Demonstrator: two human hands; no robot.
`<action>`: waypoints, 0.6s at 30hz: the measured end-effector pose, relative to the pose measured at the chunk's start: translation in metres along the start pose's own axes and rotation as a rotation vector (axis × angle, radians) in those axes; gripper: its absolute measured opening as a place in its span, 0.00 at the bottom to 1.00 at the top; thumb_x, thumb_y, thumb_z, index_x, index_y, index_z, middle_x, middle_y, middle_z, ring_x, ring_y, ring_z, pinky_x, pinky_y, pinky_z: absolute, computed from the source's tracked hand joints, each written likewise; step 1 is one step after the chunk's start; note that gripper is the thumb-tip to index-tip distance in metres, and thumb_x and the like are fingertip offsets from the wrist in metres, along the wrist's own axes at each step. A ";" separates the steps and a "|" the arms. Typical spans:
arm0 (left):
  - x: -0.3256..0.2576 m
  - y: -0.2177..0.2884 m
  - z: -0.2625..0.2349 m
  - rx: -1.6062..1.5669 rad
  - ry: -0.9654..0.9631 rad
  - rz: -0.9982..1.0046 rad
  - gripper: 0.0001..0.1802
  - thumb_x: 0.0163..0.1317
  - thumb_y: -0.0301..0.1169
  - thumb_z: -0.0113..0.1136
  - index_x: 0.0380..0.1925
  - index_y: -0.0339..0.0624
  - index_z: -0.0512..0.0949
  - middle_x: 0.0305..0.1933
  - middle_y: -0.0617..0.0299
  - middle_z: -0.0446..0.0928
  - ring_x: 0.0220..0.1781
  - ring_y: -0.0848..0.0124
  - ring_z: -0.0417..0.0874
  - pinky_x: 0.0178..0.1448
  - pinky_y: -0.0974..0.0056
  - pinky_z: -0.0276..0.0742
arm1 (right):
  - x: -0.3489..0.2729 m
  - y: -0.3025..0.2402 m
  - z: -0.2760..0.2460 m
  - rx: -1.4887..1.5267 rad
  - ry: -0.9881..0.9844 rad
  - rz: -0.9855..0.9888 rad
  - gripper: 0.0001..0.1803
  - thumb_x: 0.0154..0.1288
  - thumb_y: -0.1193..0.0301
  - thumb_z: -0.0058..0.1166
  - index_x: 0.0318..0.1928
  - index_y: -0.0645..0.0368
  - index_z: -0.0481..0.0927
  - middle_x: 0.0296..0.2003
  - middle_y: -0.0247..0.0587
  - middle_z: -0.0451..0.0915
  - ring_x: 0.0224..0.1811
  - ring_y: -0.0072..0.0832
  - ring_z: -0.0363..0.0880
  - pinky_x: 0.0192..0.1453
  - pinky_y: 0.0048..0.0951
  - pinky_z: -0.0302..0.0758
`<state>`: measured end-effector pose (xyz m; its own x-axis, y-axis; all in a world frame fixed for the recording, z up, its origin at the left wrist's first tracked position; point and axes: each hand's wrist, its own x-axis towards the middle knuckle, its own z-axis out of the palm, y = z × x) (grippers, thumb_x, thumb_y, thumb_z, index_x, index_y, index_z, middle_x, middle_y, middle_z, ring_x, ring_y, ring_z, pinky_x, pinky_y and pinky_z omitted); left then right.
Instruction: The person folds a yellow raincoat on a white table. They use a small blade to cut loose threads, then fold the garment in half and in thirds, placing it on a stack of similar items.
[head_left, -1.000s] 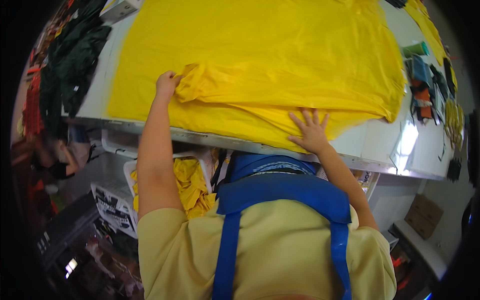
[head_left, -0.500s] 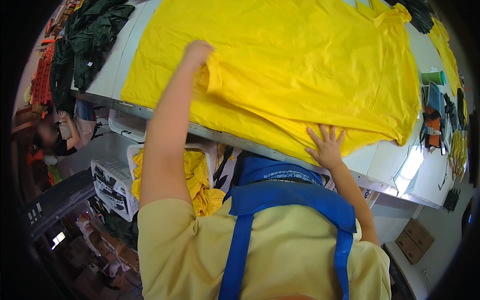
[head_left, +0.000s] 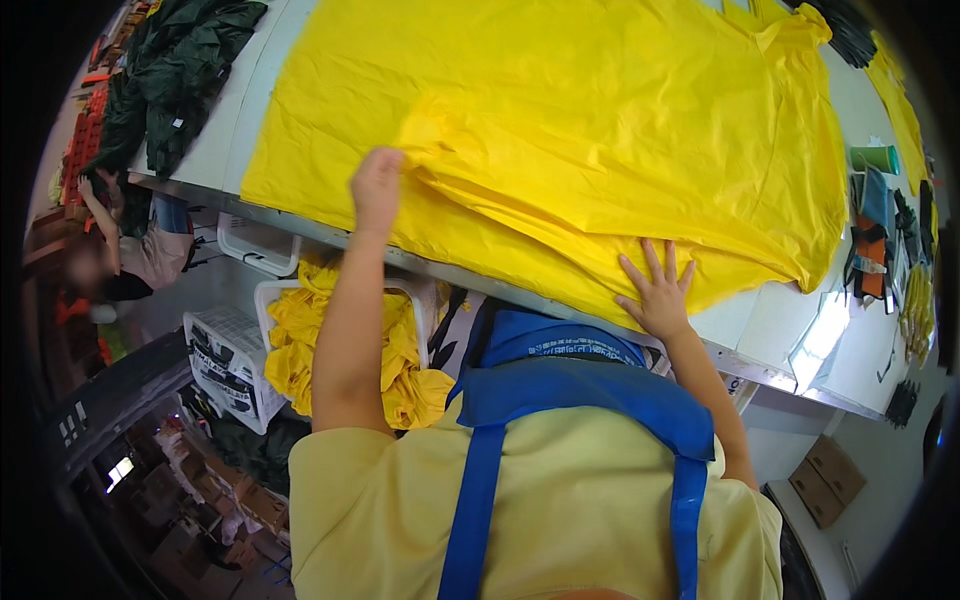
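Your left hand [head_left: 377, 187] gripping bunched fold of yellow cloth [head_left: 600, 130], fingers closed on it. Your right hand [head_left: 658, 290] pressing flat, fingers spread, at near edge. Cloth lying across table [head_left: 215, 140]; mostly smooth, middle wrinkles remaining.

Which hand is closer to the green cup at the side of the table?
Right. The right hand lies flat on the yellow fabric, on the same side as the green cup. The left hand grips a fold much farther away.
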<state>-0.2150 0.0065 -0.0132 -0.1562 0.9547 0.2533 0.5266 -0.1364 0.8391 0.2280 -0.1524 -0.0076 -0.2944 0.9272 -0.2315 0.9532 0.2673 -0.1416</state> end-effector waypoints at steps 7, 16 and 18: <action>0.052 0.001 -0.036 0.043 -0.365 -0.541 0.24 0.64 0.50 0.54 0.39 0.36 0.78 0.35 0.58 0.80 0.37 0.70 0.79 0.42 0.66 0.73 | 0.000 -0.004 -0.003 0.036 0.043 -0.046 0.33 0.55 0.44 0.53 0.64 0.27 0.67 0.72 0.34 0.50 0.75 0.48 0.37 0.65 0.73 0.31; 0.107 -0.031 -0.003 -0.364 -0.585 -0.856 0.21 0.67 0.36 0.51 0.55 0.35 0.72 0.53 0.54 0.76 0.53 0.66 0.78 0.57 0.63 0.74 | -0.008 0.008 -0.006 0.121 -0.021 -0.116 0.33 0.58 0.46 0.52 0.65 0.29 0.65 0.71 0.33 0.52 0.74 0.45 0.43 0.68 0.67 0.35; 0.094 -0.016 -0.011 -0.698 -0.489 -0.993 0.26 0.69 0.44 0.47 0.58 0.36 0.68 0.58 0.53 0.73 0.58 0.64 0.75 0.61 0.61 0.71 | -0.016 0.022 -0.020 0.229 -0.041 -0.150 0.33 0.59 0.52 0.54 0.66 0.36 0.65 0.69 0.36 0.56 0.72 0.44 0.50 0.70 0.60 0.45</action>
<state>-0.2475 0.0960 0.0024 0.1705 0.7035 -0.6899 -0.2015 0.7103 0.6745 0.2549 -0.1563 0.0120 -0.4379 0.8691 -0.2300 0.8596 0.3299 -0.3901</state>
